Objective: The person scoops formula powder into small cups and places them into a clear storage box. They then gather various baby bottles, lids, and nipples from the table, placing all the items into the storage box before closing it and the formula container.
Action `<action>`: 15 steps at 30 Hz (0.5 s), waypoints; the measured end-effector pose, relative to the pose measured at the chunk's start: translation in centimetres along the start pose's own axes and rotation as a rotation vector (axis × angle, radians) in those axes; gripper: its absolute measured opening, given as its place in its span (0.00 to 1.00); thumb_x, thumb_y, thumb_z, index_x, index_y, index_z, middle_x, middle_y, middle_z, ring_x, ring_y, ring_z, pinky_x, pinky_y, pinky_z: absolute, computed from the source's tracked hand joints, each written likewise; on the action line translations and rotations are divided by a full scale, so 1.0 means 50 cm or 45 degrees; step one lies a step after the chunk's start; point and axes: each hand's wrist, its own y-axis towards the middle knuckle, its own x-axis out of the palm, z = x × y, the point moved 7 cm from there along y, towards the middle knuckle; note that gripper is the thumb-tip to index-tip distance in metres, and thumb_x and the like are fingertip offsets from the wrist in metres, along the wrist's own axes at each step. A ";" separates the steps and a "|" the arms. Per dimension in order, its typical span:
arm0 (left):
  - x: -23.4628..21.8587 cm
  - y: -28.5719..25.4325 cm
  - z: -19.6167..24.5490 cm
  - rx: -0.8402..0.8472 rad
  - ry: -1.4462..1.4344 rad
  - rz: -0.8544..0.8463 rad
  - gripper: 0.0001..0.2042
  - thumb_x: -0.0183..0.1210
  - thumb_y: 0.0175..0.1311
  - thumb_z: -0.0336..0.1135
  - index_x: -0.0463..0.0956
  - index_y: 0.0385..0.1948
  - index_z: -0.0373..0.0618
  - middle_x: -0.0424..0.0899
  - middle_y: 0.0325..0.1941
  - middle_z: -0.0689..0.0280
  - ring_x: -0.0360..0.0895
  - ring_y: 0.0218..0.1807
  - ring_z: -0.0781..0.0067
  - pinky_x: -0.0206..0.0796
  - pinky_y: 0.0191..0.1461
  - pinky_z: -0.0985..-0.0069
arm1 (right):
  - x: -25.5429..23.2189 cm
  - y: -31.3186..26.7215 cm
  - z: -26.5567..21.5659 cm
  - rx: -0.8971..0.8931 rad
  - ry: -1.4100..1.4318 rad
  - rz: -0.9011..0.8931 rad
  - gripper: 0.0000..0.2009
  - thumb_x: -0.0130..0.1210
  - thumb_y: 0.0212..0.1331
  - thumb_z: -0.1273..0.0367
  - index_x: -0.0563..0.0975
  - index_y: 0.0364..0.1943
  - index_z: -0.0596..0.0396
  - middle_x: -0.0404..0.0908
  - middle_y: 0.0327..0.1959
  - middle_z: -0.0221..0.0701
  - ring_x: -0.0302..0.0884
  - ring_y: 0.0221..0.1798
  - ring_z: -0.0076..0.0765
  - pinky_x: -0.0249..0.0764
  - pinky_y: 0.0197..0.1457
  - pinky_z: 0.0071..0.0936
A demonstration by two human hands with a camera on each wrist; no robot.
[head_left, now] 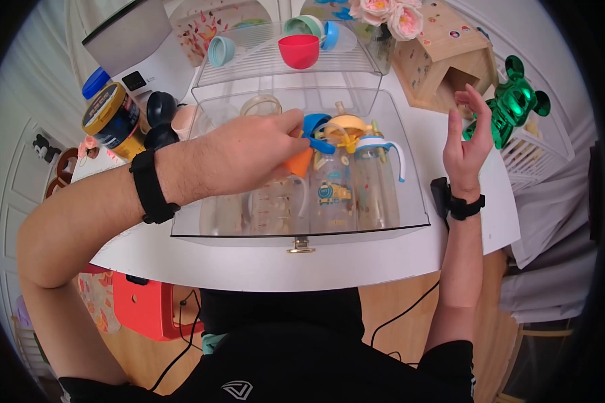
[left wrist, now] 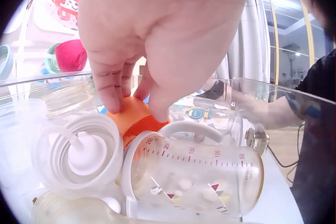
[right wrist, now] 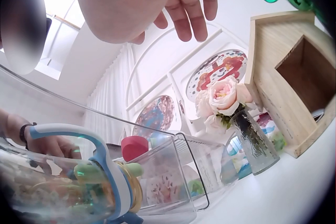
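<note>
My left hand (head_left: 249,148) reaches down into the clear plastic box (head_left: 423,201), its thumb and fingertips pinching an orange cup (left wrist: 135,116). Beneath and beside the cup lies a clear bottle with a white handle and red scale marks (left wrist: 194,169). Next to that is another bottle with a white ring and straw (left wrist: 86,153). Further right in the box are a bottle with a yellow top (head_left: 333,191) and one with a blue-and-white handle (head_left: 376,181). My right hand (head_left: 469,144) is raised outside the box on the right, holding nothing, fingers extended.
Small cups, including a red one (head_left: 298,52), stand on the ribbed rack (head_left: 249,70) behind the box. A wooden house (head_left: 444,50), vase of roses (head_left: 403,20) and green figure (head_left: 514,101) stand right. A tub (head_left: 111,121) stands left. A metal latch (head_left: 301,246) fronts the box.
</note>
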 end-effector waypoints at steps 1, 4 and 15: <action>0.000 0.000 0.001 0.026 0.005 0.026 0.25 0.75 0.58 0.29 0.80 0.59 0.38 0.80 0.55 0.53 0.84 0.52 0.50 0.79 0.55 0.60 | 0.000 0.000 0.000 0.001 -0.003 -0.003 0.22 0.61 0.69 0.77 0.76 0.66 0.63 0.85 0.52 0.40 0.83 0.56 0.40 0.76 0.65 0.34; -0.006 0.001 0.000 0.059 0.013 0.066 0.23 0.74 0.58 0.29 0.81 0.57 0.38 0.82 0.50 0.53 0.84 0.51 0.50 0.80 0.54 0.60 | 0.001 0.000 0.001 0.005 -0.014 -0.009 0.22 0.62 0.69 0.77 0.76 0.66 0.63 0.85 0.52 0.40 0.83 0.56 0.40 0.76 0.65 0.34; -0.103 -0.007 -0.030 -0.047 -0.147 0.201 0.12 0.66 0.60 0.18 0.85 0.46 0.35 0.87 0.51 0.52 0.86 0.53 0.48 0.80 0.56 0.63 | 0.000 0.000 0.002 0.019 -0.008 -0.006 0.21 0.61 0.69 0.77 0.77 0.65 0.62 0.85 0.52 0.39 0.83 0.55 0.40 0.76 0.64 0.34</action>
